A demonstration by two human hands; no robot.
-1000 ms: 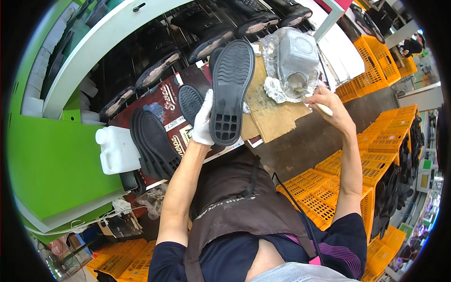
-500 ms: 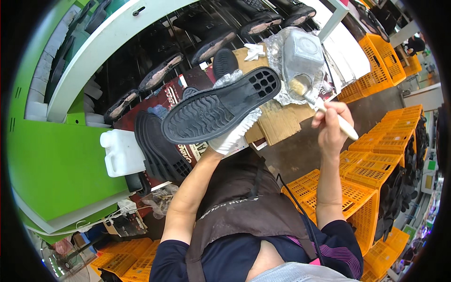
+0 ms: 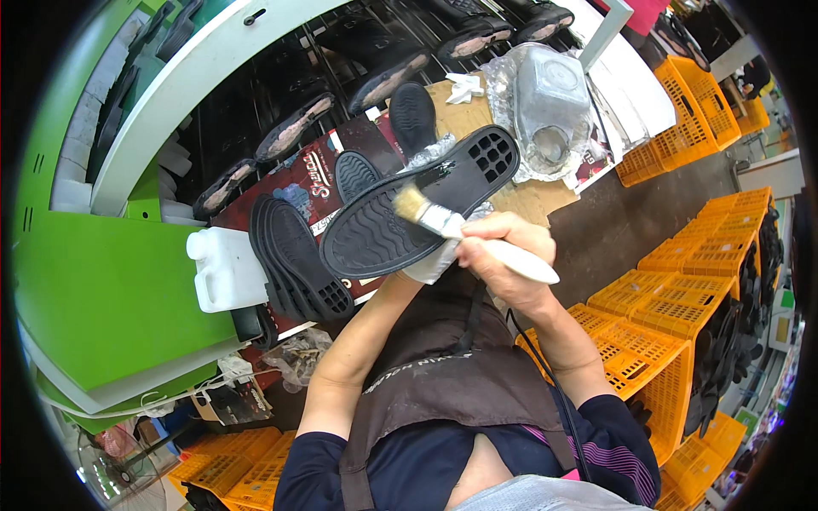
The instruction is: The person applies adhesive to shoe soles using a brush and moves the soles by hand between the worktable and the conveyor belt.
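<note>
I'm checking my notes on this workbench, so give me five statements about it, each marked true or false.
1. The right hand grips a brush. True.
2. The left hand holds a black sole. True.
3. The brush's bristles are inside the clear container. False: they are over the sole.
4. Stacked soles lie beside a white jug. True.
5. The jug is right of the brush. False: it stands to the left.

The black sole (image 3: 447, 186) is looking rubbery, matt and ridged, a glossy smear (image 3: 441, 171) glinting on it. The brush (image 3: 443, 221) is showing rough bristles (image 3: 412, 205) and a smooth handle (image 3: 524, 262). Clear plastic is shining on the tub (image 3: 550, 81).
</note>
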